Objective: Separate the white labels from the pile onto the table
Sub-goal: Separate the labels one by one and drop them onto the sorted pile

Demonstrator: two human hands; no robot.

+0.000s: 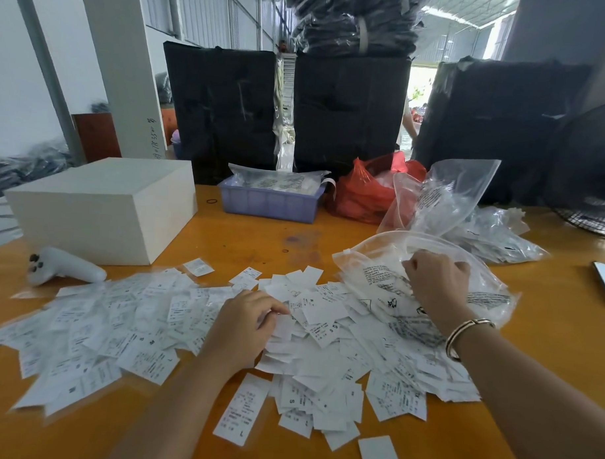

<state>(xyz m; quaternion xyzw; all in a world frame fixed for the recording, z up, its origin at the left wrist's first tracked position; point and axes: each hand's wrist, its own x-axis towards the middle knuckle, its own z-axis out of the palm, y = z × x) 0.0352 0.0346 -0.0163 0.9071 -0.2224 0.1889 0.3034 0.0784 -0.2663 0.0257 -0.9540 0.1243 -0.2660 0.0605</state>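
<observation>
Left hand (244,330) resting on white labels (311,339), fingers curled, pinching label edge at fingertips. Right hand (436,282) gripping clear zip bag (388,277), fingers curled on plastic. Label pile spreading leftward over orange table (259,234); bare tabletop lying beyond fingertips, toward white box (103,205).

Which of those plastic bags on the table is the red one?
The red bag at the back, between the lilac basket and the clear bags. All the other bags are transparent with black print.
</observation>
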